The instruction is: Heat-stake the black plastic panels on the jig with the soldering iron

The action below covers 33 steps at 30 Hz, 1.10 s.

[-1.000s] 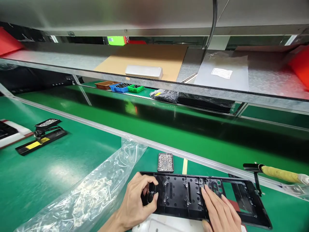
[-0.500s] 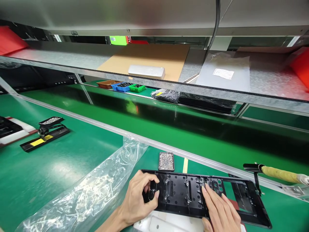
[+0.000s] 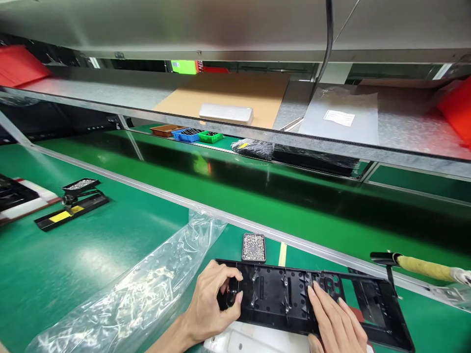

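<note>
A long black plastic housing (image 3: 272, 294) with screw posts, ribs and cut-outs lies in front of me, partly over a white fixture (image 3: 253, 338). At its left end, my left hand (image 3: 217, 299) has thumb and forefinger curled around a small glossy black part (image 3: 232, 290); whether that part is loose or fixed to the housing I cannot tell. My right hand (image 3: 336, 318) holds the housing right of its middle, fingers pressed together on the inner face and thumb at the near edge. Just beyond the housing stands a small square tray of tiny metal screws (image 3: 253, 247).
A clear plastic bag (image 3: 143, 279) lies to the left. Farther left are a black screw tray (image 3: 81, 185) and a black strip with yellow tape (image 3: 69, 212). A yellow-wrapped tool handle (image 3: 423, 265) is at the right. Above the green belt runs a metal shelf (image 3: 121, 93).
The view has tilted up slightly, so the shelf sits a little lower in the picture. Both hands and the housing keep practically the same positions.
</note>
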Each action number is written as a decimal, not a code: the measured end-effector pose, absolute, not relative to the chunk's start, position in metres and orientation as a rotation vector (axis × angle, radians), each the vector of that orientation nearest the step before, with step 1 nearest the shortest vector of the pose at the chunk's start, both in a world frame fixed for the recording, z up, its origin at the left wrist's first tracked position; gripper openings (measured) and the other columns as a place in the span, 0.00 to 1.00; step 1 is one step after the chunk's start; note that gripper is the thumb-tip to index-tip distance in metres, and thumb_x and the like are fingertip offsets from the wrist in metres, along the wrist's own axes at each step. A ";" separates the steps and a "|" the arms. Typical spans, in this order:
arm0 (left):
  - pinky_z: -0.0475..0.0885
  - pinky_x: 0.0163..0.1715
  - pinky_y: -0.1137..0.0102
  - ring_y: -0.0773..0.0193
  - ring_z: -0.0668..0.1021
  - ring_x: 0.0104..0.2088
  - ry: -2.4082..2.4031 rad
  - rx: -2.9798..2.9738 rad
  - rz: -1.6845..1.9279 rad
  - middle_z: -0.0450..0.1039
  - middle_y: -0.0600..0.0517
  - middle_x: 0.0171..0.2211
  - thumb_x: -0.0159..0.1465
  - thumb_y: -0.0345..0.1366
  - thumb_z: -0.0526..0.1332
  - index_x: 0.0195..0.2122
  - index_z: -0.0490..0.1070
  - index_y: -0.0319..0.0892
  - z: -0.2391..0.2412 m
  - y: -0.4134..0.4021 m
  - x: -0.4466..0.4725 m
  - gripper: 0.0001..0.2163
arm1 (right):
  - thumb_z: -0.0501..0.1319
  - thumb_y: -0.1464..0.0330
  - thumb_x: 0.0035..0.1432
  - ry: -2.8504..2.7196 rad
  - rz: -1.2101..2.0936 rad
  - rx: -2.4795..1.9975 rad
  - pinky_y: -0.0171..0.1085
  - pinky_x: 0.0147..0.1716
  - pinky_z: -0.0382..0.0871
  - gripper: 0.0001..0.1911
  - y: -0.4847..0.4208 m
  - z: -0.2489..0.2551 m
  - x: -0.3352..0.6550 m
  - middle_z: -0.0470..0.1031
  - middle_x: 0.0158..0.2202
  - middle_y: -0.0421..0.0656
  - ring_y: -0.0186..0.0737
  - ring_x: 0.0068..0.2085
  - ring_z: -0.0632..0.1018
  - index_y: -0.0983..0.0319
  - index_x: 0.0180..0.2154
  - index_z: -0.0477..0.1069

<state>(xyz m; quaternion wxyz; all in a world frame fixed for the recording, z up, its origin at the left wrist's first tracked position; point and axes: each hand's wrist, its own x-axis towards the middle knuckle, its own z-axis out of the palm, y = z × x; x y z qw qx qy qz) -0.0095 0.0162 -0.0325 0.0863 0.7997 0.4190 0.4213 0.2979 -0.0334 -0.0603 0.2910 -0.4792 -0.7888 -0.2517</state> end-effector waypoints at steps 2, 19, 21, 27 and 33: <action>0.65 0.34 0.65 0.64 0.71 0.26 1.239 2.392 1.267 0.69 0.55 0.27 0.61 0.31 0.60 0.44 0.67 0.43 -0.033 0.016 -0.010 0.10 | 0.43 0.54 0.75 -2.088 -0.647 -1.301 0.50 0.60 0.61 0.33 -0.034 -0.061 0.297 0.73 0.60 0.53 0.51 0.55 0.77 0.64 0.73 0.51; 0.64 0.35 0.65 0.64 0.70 0.26 1.228 2.373 1.246 0.68 0.56 0.28 0.61 0.30 0.61 0.45 0.66 0.43 -0.034 0.015 -0.009 0.11 | 0.45 0.58 0.74 -2.132 -0.655 -1.260 0.51 0.60 0.59 0.32 -0.032 -0.062 0.303 0.73 0.60 0.54 0.51 0.54 0.77 0.67 0.72 0.53; 0.64 0.33 0.65 0.64 0.70 0.26 1.243 2.366 1.233 0.68 0.55 0.28 0.61 0.30 0.61 0.45 0.67 0.44 -0.031 0.014 -0.008 0.11 | 0.45 0.58 0.74 -2.148 -0.635 -1.247 0.51 0.60 0.58 0.31 -0.032 -0.062 0.303 0.72 0.60 0.54 0.50 0.55 0.76 0.67 0.71 0.55; 0.64 0.31 0.67 0.64 0.70 0.26 1.281 2.381 1.278 0.67 0.56 0.26 0.62 0.30 0.62 0.44 0.67 0.43 -0.023 0.009 -0.004 0.10 | 0.51 0.66 0.73 -1.961 -0.470 -1.303 0.53 0.61 0.59 0.21 -0.035 -0.050 0.292 0.74 0.59 0.49 0.49 0.56 0.76 0.62 0.62 0.68; 0.63 0.30 0.68 0.64 0.70 0.25 1.278 2.442 1.338 0.64 0.57 0.24 0.63 0.30 0.62 0.44 0.68 0.42 -0.013 0.002 -0.001 0.08 | 0.60 0.66 0.70 -1.835 -0.402 -1.322 0.50 0.59 0.61 0.09 -0.031 -0.022 0.286 0.78 0.44 0.43 0.42 0.46 0.78 0.59 0.50 0.74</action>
